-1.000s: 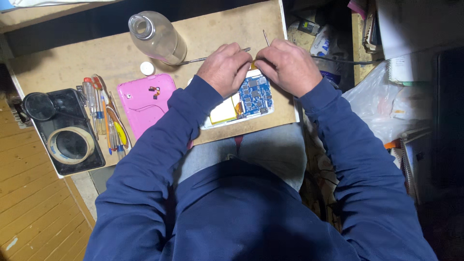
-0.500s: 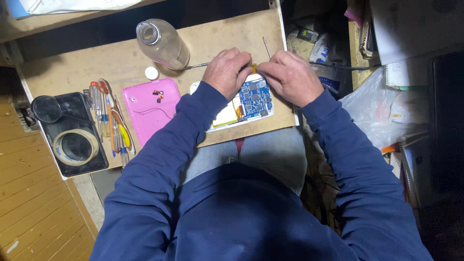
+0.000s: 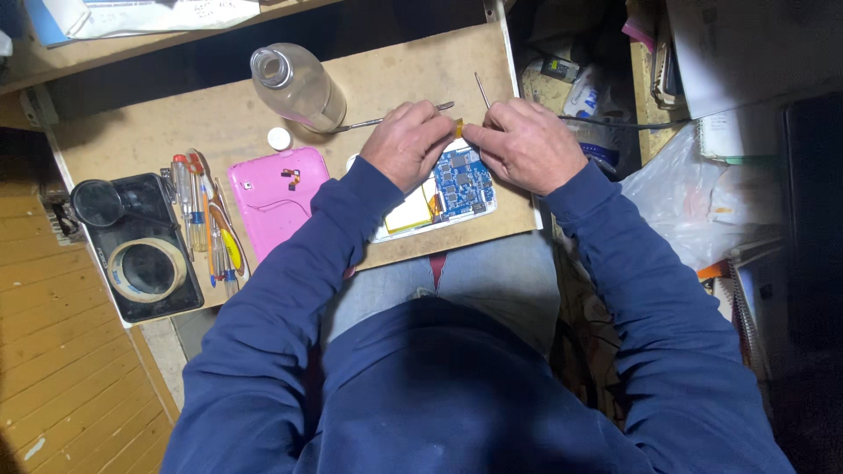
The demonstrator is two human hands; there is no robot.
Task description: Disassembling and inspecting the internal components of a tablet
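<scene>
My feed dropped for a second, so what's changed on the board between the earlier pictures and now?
Very little. Both hands stay together above the opened tablet: the left hand and right hand still pinch a small orange strip between their fingertips, with no clear shift. Nothing was picked up or let go. The bottle, pink cover, screwdrivers and tape roll lie as before.

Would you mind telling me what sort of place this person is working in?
Probably a home electronics repair bench: an opened tablet with a blue circuit board lies on a bare wooden board, small screwdrivers and a tape roll sit beside it, and cluttered shelves crowd the right.
</scene>
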